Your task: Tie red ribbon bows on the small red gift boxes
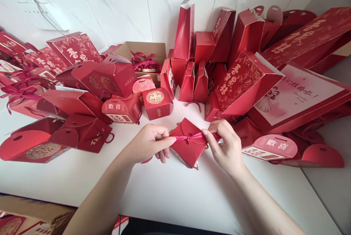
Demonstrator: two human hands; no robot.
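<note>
A small red gift box (pixel 188 145) with curved closing flaps sits on the white table (pixel 170 191) in front of me. A pink ribbon (pixel 189 138) runs across its top and is knotted at the middle. My left hand (pixel 149 141) pinches the ribbon's left end, fingers closed. At the ribbon's right end, the closed fingers of my right hand (pixel 226 147) pinch it. Both ends are pulled outward, away from the knot.
Many red paper gift boxes and bags crowd the back of the table: folded boxes (pixel 82 132) at left, a small box (pixel 157 102) just behind my hands, tall bags (pixel 186 30) against the white wall. An open cardboard carton (pixel 145 57) holds ribbons. Another carton (pixel 30 216) sits below left.
</note>
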